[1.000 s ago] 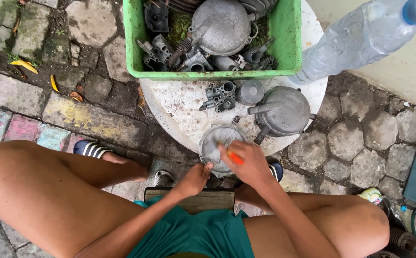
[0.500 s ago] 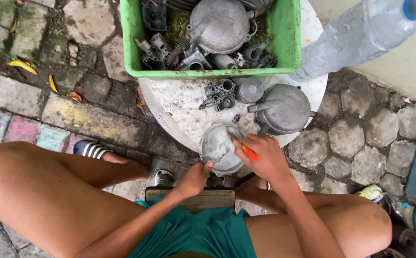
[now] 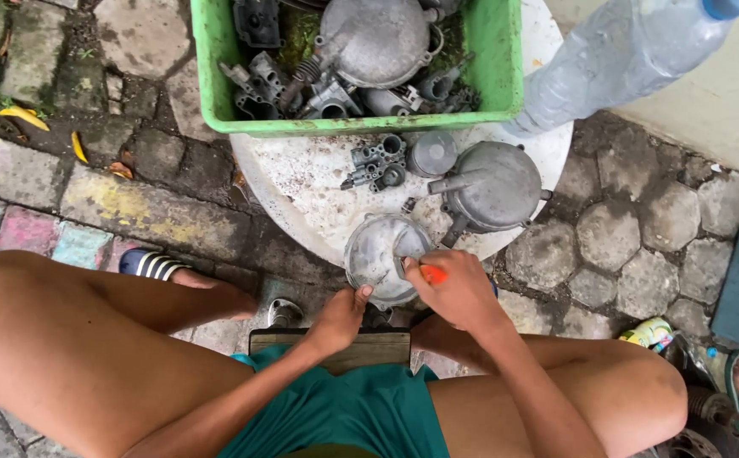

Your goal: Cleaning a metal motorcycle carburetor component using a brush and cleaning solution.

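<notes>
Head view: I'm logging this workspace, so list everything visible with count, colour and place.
Crate: one, green, far side of table, full of grey metal parts.
Table: one, round, white, stained.
Domed housing: one, grey, table right.
Small cap: one, grey, beside it.
Valve body: one, dark grey, table centre.
Plastic bottle: one, clear, upper right.
Round cover: one, grey, table's near edge.
Orange-handled tool: one, in right hand.
Left hand: steadies cover.
Right hand: grip on tool.

An outdoor repair spot on mossy stone paving [image 3: 615, 237]: grimy metal engine parts fill a green plastic crate [image 3: 505, 59].
</notes>
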